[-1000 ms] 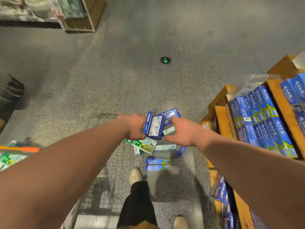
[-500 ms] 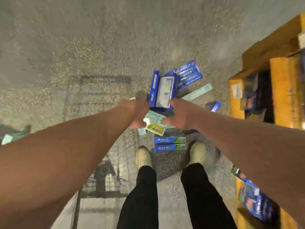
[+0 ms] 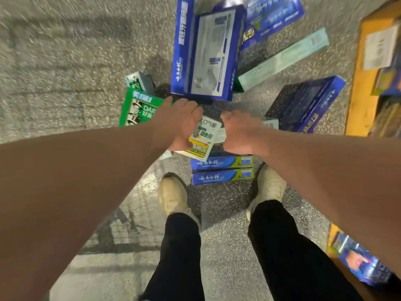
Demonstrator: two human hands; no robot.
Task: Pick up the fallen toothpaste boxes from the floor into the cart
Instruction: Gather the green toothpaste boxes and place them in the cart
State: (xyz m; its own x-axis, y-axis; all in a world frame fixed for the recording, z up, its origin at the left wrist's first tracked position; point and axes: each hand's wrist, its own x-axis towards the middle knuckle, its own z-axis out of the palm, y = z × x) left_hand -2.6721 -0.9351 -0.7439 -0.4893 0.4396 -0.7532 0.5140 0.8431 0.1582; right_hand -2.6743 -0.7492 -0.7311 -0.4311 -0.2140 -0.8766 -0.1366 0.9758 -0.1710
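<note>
Several fallen toothpaste boxes lie on the speckled floor in front of my feet. My left hand [image 3: 180, 120] lies on top of a long green and white box [image 3: 138, 109], its fingers bent down over the far edge. My right hand [image 3: 240, 131] is blurred, fingers bent, just right of that box's white and yellow end [image 3: 204, 137]; contact is unclear. A big blue box with a window [image 3: 206, 55] sits just beyond both hands. Two slim blue and green boxes [image 3: 221, 170] lie side by side between my shoes. The cart is out of view.
A dark blue box [image 3: 308, 103] and a pale teal box [image 3: 282, 57] lie to the right. Yellow wooden shelving [image 3: 360, 88] with more boxes runs along the right edge. My shoes [image 3: 173, 196] stand close behind the pile. A grid-shaped shadow falls on the floor at lower left.
The camera and both hands have dropped much closer to the pile. My left hand has come down onto the green and white box.
</note>
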